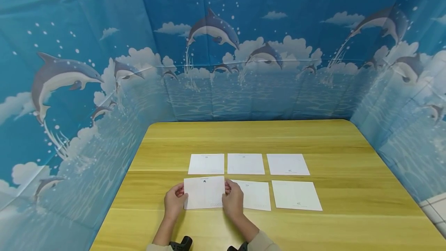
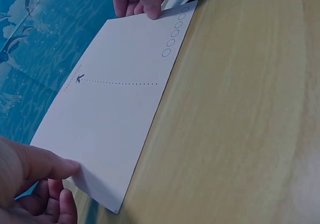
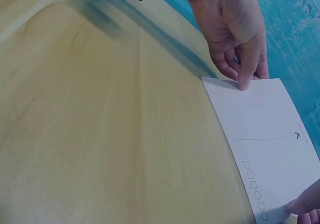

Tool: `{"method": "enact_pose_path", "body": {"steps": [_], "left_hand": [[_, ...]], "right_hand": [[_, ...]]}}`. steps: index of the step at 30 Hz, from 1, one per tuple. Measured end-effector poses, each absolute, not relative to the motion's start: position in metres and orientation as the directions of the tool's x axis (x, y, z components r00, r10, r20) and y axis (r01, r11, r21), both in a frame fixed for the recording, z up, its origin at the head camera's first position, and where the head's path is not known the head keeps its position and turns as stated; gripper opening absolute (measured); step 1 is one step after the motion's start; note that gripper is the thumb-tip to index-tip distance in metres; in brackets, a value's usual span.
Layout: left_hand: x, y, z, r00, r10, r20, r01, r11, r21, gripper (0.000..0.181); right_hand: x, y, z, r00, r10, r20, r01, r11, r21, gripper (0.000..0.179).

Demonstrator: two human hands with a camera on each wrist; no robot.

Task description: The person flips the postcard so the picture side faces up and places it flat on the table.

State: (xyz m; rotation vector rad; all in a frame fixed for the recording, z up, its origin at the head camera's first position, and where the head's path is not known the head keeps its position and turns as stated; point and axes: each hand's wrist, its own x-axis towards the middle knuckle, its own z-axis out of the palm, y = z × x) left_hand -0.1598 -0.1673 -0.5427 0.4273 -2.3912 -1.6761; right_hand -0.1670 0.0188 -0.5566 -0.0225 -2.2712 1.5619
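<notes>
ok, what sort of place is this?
Likely a makeshift indoor work booth: dolphin-print sheeting on three sides, and a wood-look table with white cards laid in rows.

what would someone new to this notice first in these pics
Probably the blue backdrop with its leaping dolphins, which hangs behind the yellowish wooden table and along both its sides. Next comes the white card held by opposite edges between the left hand and right hand, near the table's front. Beyond it and to its right lie five more white cards in two rows.
</notes>
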Motion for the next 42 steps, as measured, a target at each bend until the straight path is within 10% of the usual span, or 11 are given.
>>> {"method": "enact_pose_path", "body": {"steps": [42], "left_hand": [[-0.133, -0.197, -0.528, -0.973, -0.142, 0.181, 0.082, 0.521, 0.85, 0.011]], "right_hand": [[-0.159, 0.049, -0.535, -0.938, -0.128, 0.321, -0.343, 0.459, -0.82, 0.009]]}}
